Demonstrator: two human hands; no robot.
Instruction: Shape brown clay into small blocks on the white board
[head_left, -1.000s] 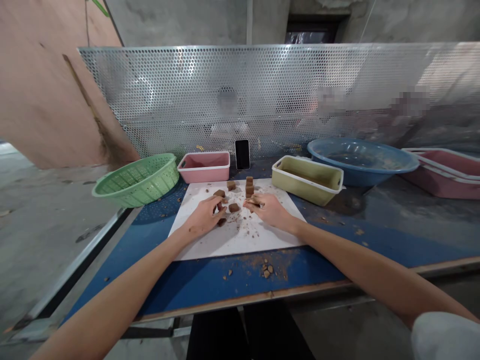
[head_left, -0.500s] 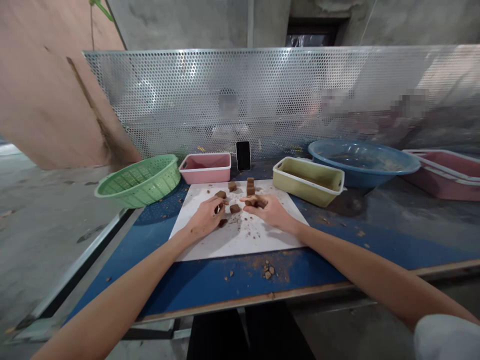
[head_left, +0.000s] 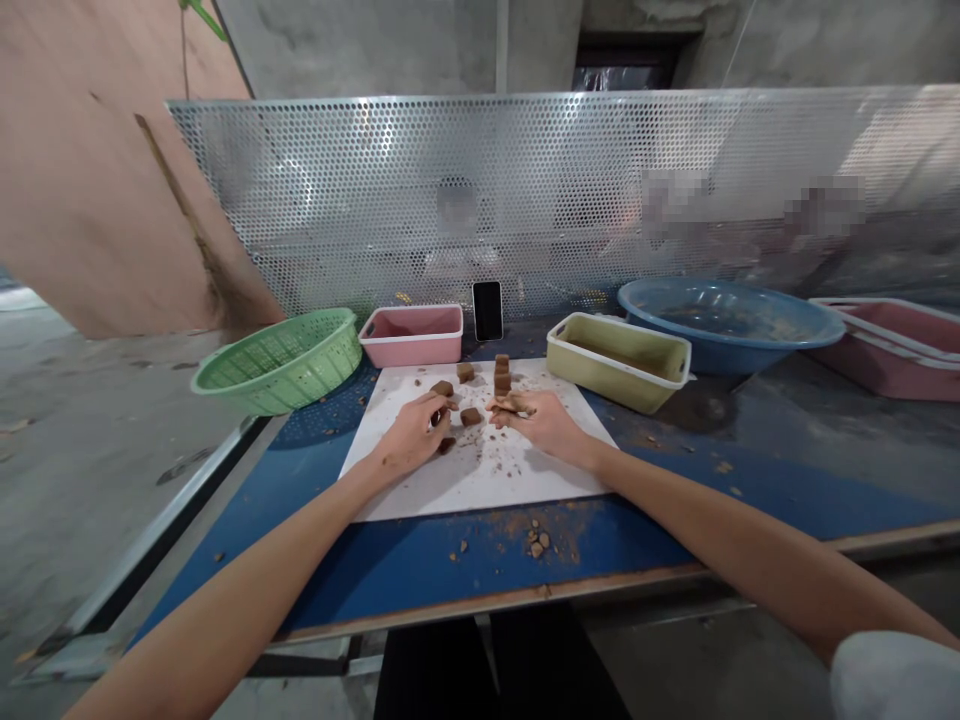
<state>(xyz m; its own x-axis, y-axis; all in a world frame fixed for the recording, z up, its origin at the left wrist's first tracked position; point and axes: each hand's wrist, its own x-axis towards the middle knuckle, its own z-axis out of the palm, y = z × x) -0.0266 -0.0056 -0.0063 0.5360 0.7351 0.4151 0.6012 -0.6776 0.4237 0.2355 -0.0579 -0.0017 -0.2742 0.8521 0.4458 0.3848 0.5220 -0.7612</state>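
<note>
The person's right hand (head_left: 544, 425) had its fingers bunched near the close end of a row of brown blocks (head_left: 502, 380); whether they pinched one could not be told, nor whether the row was partly stacked; the left hand (head_left: 414, 430) lay curled, thumb and forefinger apart, beside a loose brown block (head_left: 442, 388); a squarish block (head_left: 470, 416) sat between the hands, another (head_left: 465, 372) farther back, and one (head_left: 446, 446) by the left thumb; the work looked partway along, some blocks grouped, four ungrouped; crumbs dotted the white board (head_left: 420, 500) on the blue tabletop (head_left: 360, 570).
</note>
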